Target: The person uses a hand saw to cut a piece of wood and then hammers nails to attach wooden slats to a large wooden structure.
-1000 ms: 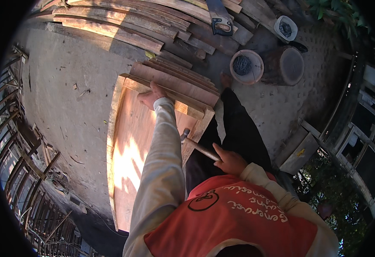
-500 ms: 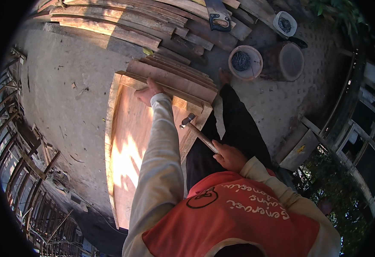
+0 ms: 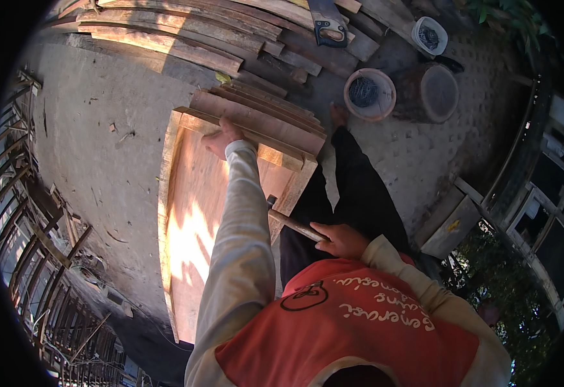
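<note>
I wear a long-sleeved shirt (image 3: 275, 351) with a bright red body. The left sleeve (image 3: 240, 213) is pale cream, softly creased, and reaches the wrist; the right sleeve (image 3: 401, 271) is a shadier beige. Rounded, script-like white lettering (image 3: 388, 316) crosses the red in slanting lines, beside a black outlined oval emblem (image 3: 304, 299). A beige band (image 3: 335, 368) curves along the red near the lower edge. My trousers (image 3: 366, 193) are black. My left hand (image 3: 224, 137), right hand (image 3: 343, 240) and visible foot (image 3: 338, 115) are bare.
</note>
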{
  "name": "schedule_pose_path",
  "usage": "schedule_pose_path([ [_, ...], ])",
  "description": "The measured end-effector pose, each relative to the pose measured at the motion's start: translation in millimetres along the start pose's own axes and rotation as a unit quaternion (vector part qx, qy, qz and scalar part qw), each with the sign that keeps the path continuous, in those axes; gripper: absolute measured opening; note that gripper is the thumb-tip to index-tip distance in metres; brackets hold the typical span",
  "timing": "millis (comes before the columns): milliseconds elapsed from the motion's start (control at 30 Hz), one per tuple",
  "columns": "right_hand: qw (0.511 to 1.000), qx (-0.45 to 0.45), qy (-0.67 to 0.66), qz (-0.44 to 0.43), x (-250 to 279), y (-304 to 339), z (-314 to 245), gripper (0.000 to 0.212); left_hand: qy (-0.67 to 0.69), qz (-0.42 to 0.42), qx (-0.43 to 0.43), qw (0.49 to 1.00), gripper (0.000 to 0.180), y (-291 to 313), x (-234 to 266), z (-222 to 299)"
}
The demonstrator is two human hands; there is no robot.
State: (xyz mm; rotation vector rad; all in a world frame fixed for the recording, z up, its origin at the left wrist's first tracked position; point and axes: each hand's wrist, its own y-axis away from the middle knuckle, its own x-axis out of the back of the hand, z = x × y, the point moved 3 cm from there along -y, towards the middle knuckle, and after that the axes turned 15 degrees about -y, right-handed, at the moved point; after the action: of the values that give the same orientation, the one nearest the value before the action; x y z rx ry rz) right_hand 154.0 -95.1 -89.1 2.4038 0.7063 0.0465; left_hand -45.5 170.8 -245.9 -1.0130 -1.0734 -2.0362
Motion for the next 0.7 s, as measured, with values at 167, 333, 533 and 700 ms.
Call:
schedule_pose_path([
  [167,0.990,-0.030,-0.026,0.137,12,3,-6,0.061,-0.029,0.007,0.004,1.000,0.058,-7,-5,-1],
  [333,0.994,0.057,-0.047,0.081,10,4,-6,0.060,0.023,-0.024,0.026,0.999,0.057,11,-2,6],
  [533,0.993,-0.045,0.001,0.105,21,7,-16,0.063,0.002,-0.015,0.017,1.000,0.053,-6,-17,-2],
  [700,0.993,-0.014,-0.053,0.103,40,3,-35,0.063,-0.032,0.025,-0.004,0.999,0.053,-1,-8,4],
])
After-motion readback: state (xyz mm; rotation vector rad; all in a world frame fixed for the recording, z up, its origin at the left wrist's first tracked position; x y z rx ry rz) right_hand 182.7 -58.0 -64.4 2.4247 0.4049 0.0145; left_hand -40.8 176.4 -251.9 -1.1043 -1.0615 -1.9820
